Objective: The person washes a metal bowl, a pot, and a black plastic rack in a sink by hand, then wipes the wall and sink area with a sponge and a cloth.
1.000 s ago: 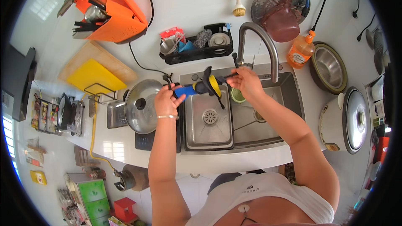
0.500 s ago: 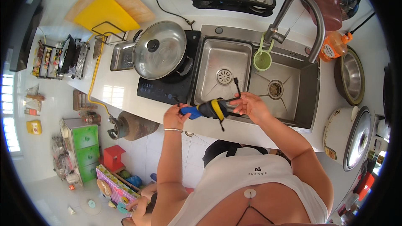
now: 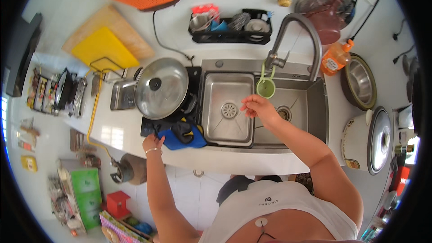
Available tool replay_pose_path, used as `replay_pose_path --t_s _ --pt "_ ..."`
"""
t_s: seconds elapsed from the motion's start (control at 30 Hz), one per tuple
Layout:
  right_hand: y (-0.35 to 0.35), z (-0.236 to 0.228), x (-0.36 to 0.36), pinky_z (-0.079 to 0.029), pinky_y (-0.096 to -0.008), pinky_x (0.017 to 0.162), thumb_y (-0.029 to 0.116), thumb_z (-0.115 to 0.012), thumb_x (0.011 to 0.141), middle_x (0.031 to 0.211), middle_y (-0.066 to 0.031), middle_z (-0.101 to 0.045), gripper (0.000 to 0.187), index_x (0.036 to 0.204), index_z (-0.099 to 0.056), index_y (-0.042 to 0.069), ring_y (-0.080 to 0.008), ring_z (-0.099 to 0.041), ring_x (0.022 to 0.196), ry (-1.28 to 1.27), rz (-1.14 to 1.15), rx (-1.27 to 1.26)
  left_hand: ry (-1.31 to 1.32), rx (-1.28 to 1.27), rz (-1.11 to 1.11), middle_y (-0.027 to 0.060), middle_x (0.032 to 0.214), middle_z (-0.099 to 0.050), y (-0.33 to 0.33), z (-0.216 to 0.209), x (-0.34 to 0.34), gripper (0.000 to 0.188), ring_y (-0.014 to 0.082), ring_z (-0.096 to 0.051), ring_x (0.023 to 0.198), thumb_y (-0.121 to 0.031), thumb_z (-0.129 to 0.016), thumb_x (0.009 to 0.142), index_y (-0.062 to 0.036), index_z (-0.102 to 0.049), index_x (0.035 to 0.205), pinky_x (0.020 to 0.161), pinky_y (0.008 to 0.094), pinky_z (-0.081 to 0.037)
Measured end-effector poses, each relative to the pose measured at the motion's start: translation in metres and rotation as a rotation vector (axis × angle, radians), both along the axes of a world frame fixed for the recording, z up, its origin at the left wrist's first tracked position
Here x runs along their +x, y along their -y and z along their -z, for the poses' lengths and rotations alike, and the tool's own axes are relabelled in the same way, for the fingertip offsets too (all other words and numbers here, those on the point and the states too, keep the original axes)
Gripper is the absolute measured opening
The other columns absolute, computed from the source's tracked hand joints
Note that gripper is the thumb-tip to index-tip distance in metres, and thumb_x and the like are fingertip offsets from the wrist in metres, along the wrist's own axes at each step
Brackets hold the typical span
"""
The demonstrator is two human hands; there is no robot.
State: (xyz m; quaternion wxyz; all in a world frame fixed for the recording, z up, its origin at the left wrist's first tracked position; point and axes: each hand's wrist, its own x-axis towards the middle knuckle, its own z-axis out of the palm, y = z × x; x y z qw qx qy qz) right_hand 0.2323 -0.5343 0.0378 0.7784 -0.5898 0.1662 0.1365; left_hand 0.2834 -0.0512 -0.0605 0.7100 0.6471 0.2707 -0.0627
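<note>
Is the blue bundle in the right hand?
No, the blue bundle lies by the left hand; the right hand hovers apart from it.

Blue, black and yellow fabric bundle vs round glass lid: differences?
The blue, black and yellow fabric bundle is opaque; the round glass lid is see-through. The bundle's outline is irregular; the lid's is circular. The left hand is at the bundle's edge; the lid is untouched. Both have black parts.

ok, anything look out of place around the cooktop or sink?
One oddity: a bunched blue, black and yellow fabric-like item lies over the front of the black induction cooktop, arguably an odd spot for it. No spill or damage visible.
</note>
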Motion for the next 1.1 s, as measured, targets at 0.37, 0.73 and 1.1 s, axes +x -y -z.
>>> replay_pose_path --t_s 0.37,0.73,1.1 --pt "0.036 -0.054 0.123 -0.049 -0.0289 0.064 0.007 -0.050 0.087 0.097 -0.0140 -0.064 0.020 0.107 -0.052 0.001 -0.0216 -0.062 0.073 0.067 0.220 0.235 0.511 0.628 -0.305 0.0131 0.103 -0.062 0.047 -0.063 -0.005 0.021 0.0204 -0.059 0.094 0.002 -0.053 0.080 0.0044 -0.060 0.100 0.084 0.0292 -0.047" --pt "0.030 0.010 0.201 -0.050 -0.0477 0.086 -0.004 -0.051 0.085 0.104 -0.0144 -0.050 0.014 0.098 -0.047 0.000 -0.0371 -0.060 0.096 0.093 0.727 0.739 0.700 0.155 0.343 0.0111 0.105 -0.065 0.211 -0.158 0.024 0.016 0.0186 -0.064 0.086 -0.005 -0.053 0.090 -0.0012 -0.060 0.104 0.075 0.0266 -0.049" --pt "0.045 0.017 0.199 -0.055 -0.0376 0.074 -0.005 -0.057 0.079 0.093 -0.0141 -0.056 0.020 0.097 -0.050 -0.001 -0.0304 -0.061 0.082 0.142 0.763 0.567 0.136 -0.693 0.176 0.0193 0.121 -0.054 0.319 -0.110 0.203 0.029 0.0341 -0.054 0.112 -0.012 -0.053 0.089 -0.0005 -0.049 0.115 0.093 0.0501 -0.046"
